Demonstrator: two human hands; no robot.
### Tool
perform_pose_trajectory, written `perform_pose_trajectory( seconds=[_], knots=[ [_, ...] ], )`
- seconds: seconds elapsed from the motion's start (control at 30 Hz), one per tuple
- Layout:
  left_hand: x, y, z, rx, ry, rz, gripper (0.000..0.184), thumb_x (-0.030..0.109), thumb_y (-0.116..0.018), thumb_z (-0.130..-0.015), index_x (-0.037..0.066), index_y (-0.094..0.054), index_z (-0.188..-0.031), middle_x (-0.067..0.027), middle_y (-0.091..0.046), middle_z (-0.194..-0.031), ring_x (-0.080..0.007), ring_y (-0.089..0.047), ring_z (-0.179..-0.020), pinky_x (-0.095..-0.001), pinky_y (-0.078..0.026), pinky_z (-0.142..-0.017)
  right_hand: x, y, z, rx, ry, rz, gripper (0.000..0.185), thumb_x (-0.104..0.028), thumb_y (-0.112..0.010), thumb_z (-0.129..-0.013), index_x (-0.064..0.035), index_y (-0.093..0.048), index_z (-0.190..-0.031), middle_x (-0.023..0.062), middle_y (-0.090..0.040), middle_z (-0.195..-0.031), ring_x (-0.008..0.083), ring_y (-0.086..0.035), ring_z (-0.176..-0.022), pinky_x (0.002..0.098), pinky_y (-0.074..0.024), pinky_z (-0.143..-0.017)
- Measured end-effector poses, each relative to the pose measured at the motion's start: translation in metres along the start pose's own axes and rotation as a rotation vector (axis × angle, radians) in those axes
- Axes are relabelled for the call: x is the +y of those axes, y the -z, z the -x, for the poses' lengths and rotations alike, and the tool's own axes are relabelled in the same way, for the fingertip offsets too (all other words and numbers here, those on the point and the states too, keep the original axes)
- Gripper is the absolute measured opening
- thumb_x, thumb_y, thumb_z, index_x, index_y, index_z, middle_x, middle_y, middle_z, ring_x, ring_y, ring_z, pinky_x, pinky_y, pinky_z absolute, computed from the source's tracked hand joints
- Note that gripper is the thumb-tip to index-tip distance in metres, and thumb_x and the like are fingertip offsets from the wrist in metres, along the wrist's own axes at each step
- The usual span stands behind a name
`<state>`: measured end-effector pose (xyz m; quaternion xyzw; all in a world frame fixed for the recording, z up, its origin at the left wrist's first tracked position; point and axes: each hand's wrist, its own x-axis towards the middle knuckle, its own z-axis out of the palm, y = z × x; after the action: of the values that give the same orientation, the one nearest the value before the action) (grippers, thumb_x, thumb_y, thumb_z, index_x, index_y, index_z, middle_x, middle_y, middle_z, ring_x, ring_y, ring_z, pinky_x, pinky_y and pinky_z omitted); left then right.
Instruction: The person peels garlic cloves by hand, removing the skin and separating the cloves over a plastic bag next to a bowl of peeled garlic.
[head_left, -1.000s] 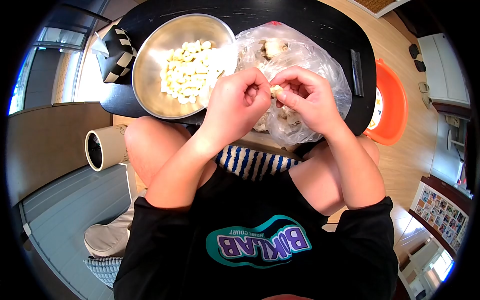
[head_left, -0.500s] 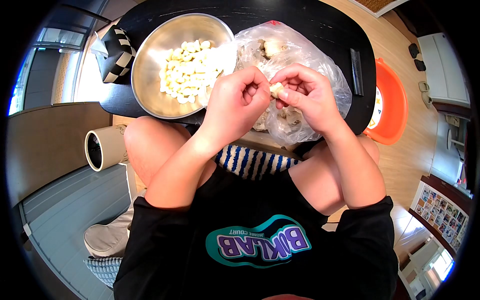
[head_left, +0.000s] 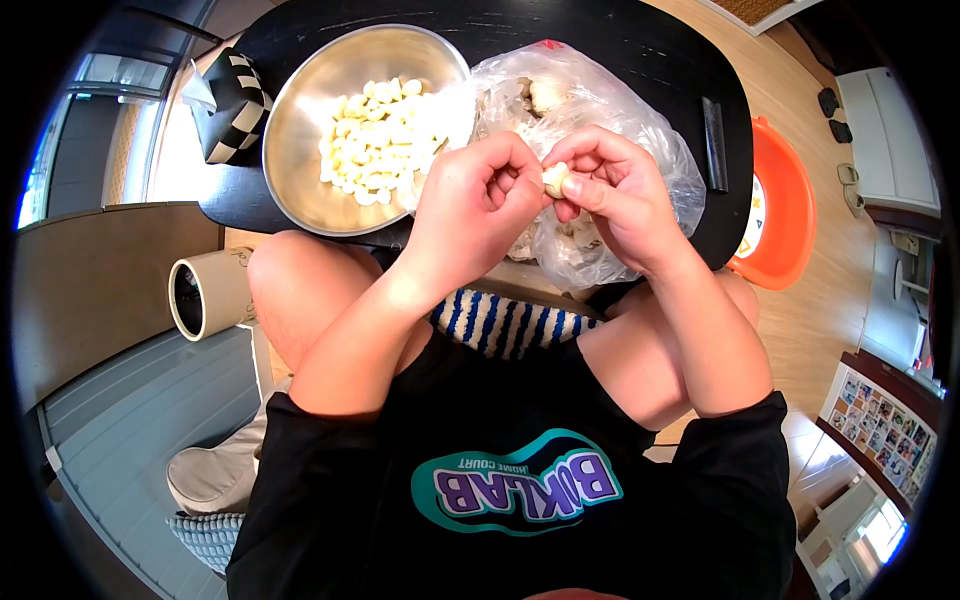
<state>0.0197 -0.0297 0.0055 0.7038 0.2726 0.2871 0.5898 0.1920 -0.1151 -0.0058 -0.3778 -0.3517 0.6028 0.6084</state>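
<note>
Between the thumb and fingers of my right hand [head_left: 618, 195] is a small pale clove [head_left: 556, 180], which looks like garlic. My left hand [head_left: 482, 195] is closed in a pinch against the clove's left side; whatever its fingertips grip is hidden. Both hands are above the near part of a clear plastic bag [head_left: 640, 125] that holds whitish bulbs and papery skins [head_left: 548, 95]. Left of the bag, a steel bowl [head_left: 295, 185] contains several peeled cloves [head_left: 370, 140].
The black table [head_left: 640, 35] carries a checkered tissue box [head_left: 235, 105] at the left and a dark bar-shaped object [head_left: 714, 145] at the right. An orange tub [head_left: 790, 205] stands beyond the right edge. A cream bin [head_left: 210, 295] is at the lower left.
The clove has turned slightly in my right fingers, and more of its pale surface shows. Both hands have stayed in nearly the same place.
</note>
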Motion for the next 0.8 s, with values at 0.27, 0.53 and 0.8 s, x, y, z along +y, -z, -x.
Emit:
perform_pose_trajectory(
  seconds=[0.27, 0.53, 0.8],
  knots=[
    [0.0004, 0.0004, 0.0003, -0.006, 0.014, 0.006, 0.007, 0.000, -0.063, -0.088, 0.002, -0.063, -0.082, 0.0037, -0.060, -0.064, 0.0006, -0.045, -0.056, -0.0187, -0.037, -0.050, 0.0021, -0.0018, -0.0003, 0.003, 0.003, -0.070, 0.017, -0.008, -0.067, -0.094, 0.0001, -0.064, -0.108, 0.0084, -0.069, -0.093, 0.0115, -0.066, -0.082, 0.0227, -0.0498, -0.068],
    [0.0020, -0.0006, -0.0001, -0.003, 0.017, 0.016, 0.007, 0.000, -0.062, -0.088, 0.002, -0.063, -0.081, 0.0026, -0.061, -0.065, 0.0007, -0.045, -0.056, -0.0189, -0.037, -0.050, 0.0044, -0.0023, -0.0001, 0.008, -0.003, -0.085, 0.016, -0.009, -0.067, -0.095, -0.0006, -0.063, -0.108, 0.0081, -0.069, -0.092, 0.0102, -0.064, -0.078, 0.0218, -0.0485, -0.067],
    [0.0023, 0.0019, -0.0001, -0.002, 0.008, -0.048, 0.007, -0.001, -0.064, -0.087, 0.002, -0.062, -0.080, 0.0057, -0.053, -0.063, 0.0006, -0.042, -0.057, -0.0185, -0.036, -0.050, 0.0003, 0.0028, -0.0007, 0.035, 0.015, -0.143, 0.019, -0.010, -0.065, -0.096, -0.0018, -0.061, -0.112, 0.0089, -0.069, -0.094, 0.0100, -0.062, -0.078, 0.0217, -0.0485, -0.068]
  ],
)
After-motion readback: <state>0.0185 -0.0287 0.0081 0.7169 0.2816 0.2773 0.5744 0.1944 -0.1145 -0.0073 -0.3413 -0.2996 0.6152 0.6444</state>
